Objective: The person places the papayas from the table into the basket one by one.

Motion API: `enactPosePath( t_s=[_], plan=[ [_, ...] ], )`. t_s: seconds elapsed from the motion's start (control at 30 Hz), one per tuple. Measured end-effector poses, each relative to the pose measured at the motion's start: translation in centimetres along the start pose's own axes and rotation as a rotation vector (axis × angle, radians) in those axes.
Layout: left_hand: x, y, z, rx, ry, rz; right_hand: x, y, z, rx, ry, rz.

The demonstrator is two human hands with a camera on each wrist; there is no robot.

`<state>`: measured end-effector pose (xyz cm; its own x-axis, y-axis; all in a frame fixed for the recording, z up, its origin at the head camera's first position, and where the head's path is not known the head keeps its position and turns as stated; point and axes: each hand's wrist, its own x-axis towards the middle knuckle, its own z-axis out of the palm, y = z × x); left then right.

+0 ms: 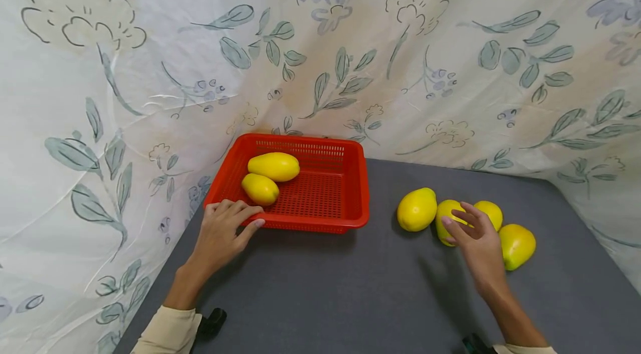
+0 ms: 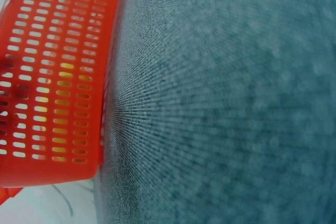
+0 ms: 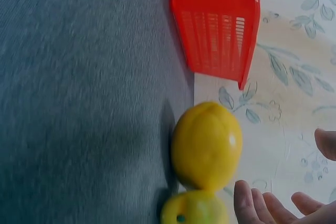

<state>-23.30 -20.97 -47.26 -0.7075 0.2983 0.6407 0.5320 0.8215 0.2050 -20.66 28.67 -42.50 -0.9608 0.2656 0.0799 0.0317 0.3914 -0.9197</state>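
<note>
A red plastic basket [image 1: 356, 187] with slotted sides stands on the table. Inside, at its left, lie two smooth yellow mango-like fruits, a longer one [image 1: 274, 167] behind a shorter one [image 1: 260, 190]. My left hand [image 1: 220, 234] grips the basket's front left rim, fingers over the edge and thumb along the front. On the right is a group of yellow fruits: one [image 1: 417, 209] at the left, one [image 1: 518, 246] at the right, and two between, partly hidden by my right hand [image 1: 478, 245]. That hand hovers over the group, fingers loosely bent and parted from the thumb, holding nothing.
The dark grey tabletop [image 1: 350, 293] runs between the basket and the loose fruits. A floral cloth [image 1: 320, 64] hangs behind the table and along its left side, close behind the basket.
</note>
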Motion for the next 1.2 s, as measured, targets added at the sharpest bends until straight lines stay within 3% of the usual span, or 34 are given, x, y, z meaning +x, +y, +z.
enactPosePath(
  t_s=[0.53, 1.2],
  plan=[
    [0.0, -0.1, 0.1, 0.001, -0.007, -0.006, 0.5, 2.4, -3.5, -0.107, 0.098, 0.018],
    [-0.1, -0.2, 0.3, -0.014, 0.011, 0.008, 0.9, 4.4, -7.0, -0.195, 0.19, 0.128]
  ],
)
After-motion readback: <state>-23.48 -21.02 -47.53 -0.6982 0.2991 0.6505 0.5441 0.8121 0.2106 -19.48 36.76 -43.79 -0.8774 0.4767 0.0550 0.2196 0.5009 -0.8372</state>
